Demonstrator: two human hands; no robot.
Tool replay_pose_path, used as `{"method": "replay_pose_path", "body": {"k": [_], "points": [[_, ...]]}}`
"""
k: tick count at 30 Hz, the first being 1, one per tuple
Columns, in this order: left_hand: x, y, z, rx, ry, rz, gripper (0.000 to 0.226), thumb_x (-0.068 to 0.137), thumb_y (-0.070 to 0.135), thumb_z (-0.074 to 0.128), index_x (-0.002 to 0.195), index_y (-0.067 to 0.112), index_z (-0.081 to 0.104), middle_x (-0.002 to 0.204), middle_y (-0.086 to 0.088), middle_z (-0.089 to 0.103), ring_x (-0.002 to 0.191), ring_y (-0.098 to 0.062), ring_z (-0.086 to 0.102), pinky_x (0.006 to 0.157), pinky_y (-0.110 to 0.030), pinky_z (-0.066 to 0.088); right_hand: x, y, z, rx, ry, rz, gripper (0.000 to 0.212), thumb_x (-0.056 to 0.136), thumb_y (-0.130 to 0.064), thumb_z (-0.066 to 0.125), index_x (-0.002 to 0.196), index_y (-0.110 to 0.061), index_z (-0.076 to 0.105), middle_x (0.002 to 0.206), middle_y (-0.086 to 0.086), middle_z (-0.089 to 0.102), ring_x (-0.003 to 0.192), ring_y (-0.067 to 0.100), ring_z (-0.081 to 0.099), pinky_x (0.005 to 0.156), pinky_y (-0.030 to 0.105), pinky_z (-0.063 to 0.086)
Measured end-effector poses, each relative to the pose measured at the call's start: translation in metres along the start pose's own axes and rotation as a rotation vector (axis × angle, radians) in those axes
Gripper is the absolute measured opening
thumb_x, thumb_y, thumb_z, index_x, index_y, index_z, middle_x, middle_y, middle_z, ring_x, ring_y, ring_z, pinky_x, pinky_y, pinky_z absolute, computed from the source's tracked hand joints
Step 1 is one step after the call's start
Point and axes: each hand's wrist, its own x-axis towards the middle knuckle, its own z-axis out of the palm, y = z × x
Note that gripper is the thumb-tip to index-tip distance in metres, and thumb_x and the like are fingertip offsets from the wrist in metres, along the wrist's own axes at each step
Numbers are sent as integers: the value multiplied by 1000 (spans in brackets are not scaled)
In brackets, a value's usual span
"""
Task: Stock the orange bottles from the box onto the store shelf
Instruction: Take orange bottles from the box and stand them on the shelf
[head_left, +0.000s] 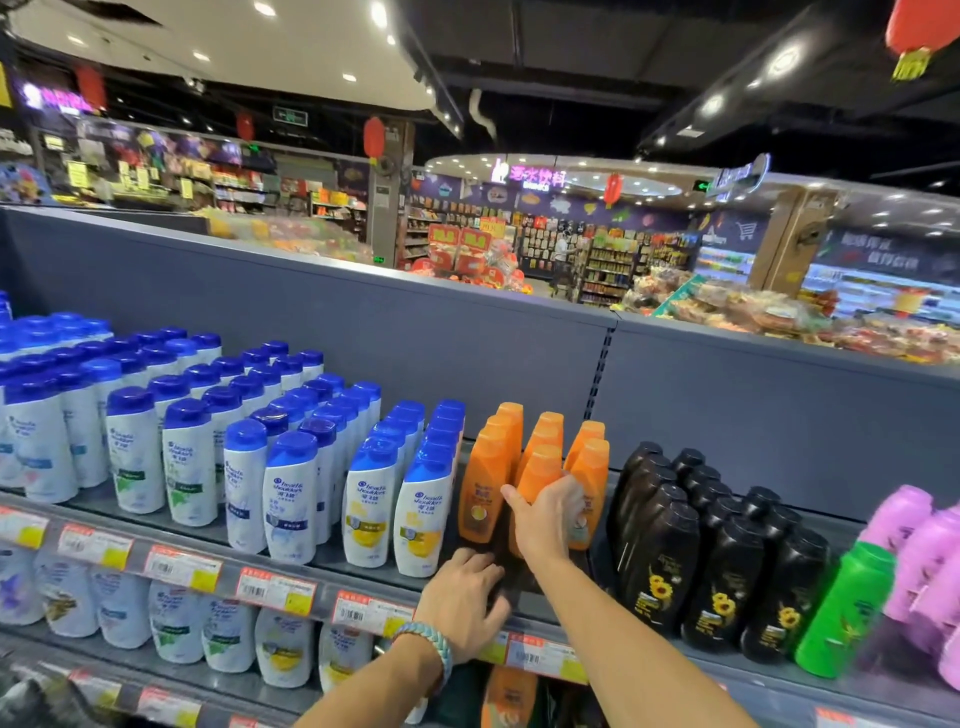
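Several orange bottles (487, 470) stand in three short rows on the top shelf (530, 582), between the white-and-blue bottles and the black ones. My right hand (546, 512) grips the front orange bottle (540, 475) of the middle row, thumb on its left side. My left hand (464, 605) rests flat on the bare shelf just in front of the left row, fingers spread. More orange packaging (511, 696) shows on the shelf below. The box is out of view.
White bottles with blue caps (291, 493) fill the shelf to the left. Black bottles (670, 551) stand right of the orange ones, then a green bottle (847, 608) and pink ones (914, 540). Price tags (363, 613) line the shelf edge. A grey back panel (467, 343) rises behind.
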Motion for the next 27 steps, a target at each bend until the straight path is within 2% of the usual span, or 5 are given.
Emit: {"method": "replay_pose_path", "body": {"k": [13, 19, 22, 27], "points": [[-1, 1, -2, 1, -20, -11, 52, 88, 45, 34, 128, 19, 56, 136, 1, 52, 123, -13, 40, 104, -29, 36, 4, -2, 11, -115, 36, -19, 81, 79, -47, 74, 136, -8, 32, 137, 16, 37, 126, 29, 39, 102, 41, 40], [-1, 1, -1, 0, -11, -5, 54, 87, 46, 32, 126, 18, 57, 135, 0, 53, 122, -14, 42, 103, -30, 37, 3, -1, 10, -122, 29, -27, 85, 81, -49, 70, 142, -7, 28, 144, 15, 34, 134, 31, 36, 108, 41, 35], [-1, 2, -2, 7, -9, -5, 55, 86, 47, 31, 126, 18, 57, 134, 0, 54, 121, -15, 42, 103, -31, 38, 3, 1, 10, -126, 38, -43, 86, 79, -50, 71, 141, -7, 30, 141, 15, 37, 132, 31, 38, 107, 43, 37], [-1, 1, 0, 2, 2, 1, 53, 87, 44, 33, 124, 18, 59, 131, 0, 56, 118, -15, 43, 101, -31, 38, 3, 0, 6, -125, 44, -28, 78, 83, -42, 71, 140, -6, 33, 140, 16, 40, 130, 31, 40, 105, 44, 39]]}}
